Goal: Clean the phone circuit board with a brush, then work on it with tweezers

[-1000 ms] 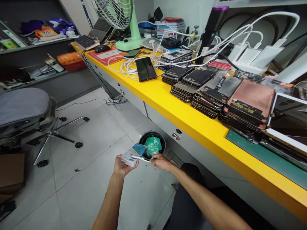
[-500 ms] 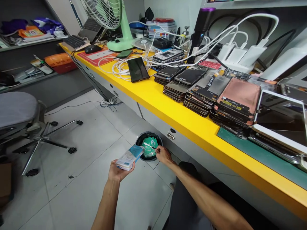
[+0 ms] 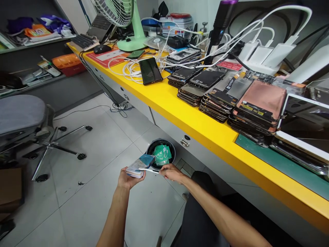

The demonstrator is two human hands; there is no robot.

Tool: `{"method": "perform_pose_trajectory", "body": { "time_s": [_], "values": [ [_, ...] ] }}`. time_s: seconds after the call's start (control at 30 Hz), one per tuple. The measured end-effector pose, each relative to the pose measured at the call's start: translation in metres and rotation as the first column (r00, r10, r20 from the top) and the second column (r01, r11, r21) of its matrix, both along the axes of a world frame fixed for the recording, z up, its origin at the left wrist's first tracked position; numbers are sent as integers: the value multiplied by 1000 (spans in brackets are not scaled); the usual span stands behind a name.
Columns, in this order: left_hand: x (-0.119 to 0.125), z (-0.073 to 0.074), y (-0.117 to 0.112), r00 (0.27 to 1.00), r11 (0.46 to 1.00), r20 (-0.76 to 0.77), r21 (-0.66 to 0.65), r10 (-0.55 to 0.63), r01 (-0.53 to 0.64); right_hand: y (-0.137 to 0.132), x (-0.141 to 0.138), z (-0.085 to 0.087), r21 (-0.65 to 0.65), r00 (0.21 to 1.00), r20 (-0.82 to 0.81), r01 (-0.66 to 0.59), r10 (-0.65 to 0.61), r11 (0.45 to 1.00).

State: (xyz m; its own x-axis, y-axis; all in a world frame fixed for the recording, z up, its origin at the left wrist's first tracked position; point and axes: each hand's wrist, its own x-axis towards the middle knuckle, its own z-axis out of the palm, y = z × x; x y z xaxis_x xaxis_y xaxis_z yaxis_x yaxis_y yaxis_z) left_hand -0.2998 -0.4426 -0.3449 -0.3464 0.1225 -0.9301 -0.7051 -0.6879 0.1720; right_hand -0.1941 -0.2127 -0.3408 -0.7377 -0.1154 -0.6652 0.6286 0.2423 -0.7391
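Observation:
My left hand [image 3: 130,178] is cupped under a flat white-and-blue packet stack [image 3: 140,166] and holds it above the floor tiles. My right hand [image 3: 171,173] pinches a thin white stick [image 3: 149,170], whose tip points left and reaches the packet's near edge. Just beyond both hands stands a round black waste bin [image 3: 149,147] holding crumpled green wrappers [image 3: 162,154]. The packet hides part of the bin's rim.
A yellow bench [image 3: 195,118] runs along the right, with stacks of phones and phone parts, white cables, chargers, a torch and a green fan. A swivel chair [image 3: 22,115] stands on the left, and my knee is below the right hand.
My right hand has moved back from above the bin to beside the packet, bringing the white stick to the packet's edge. The left hand has shifted only slightly.

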Motion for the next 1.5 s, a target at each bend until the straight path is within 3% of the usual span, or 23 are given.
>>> {"method": "perform_pose_trajectory", "body": {
  "time_s": [0.17,0.33,0.53,0.67,0.9,1.07,1.23,1.4,1.5],
  "values": [
    [2,5,-4,999,999,-38,-2,-32,32,9,-8,-14,109,996,-49,82,-77,991],
    [3,9,-6,995,997,-61,-12,-73,73,27,-23,-28,257,969,-129,237,-210,937],
    [6,2,-4,993,995,-74,-33,-94,92,13,-13,-39,179,991,-58,127,-118,976],
    [13,-2,-9,991,993,-67,-40,-112,109,10,-16,-45,254,978,-74,208,-196,944],
    [16,-3,-8,990,994,-85,-31,-110,108,-6,-17,-40,191,987,-75,156,-144,969],
    [19,-1,-6,991,995,-94,-12,-100,100,1,-16,-38,274,967,-107,252,-231,928],
    [19,-3,-2,989,993,-83,-2,-121,121,-7,-16,-33,217,984,-91,168,-151,962],
    [24,-6,-1,984,987,-83,25,-156,158,-4,-23,-28,299,966,-134,252,-220,920],
    [24,-8,-2,984,987,-90,28,-156,159,-7,-27,-24,249,978,-118,196,-171,949]
  ]
}}
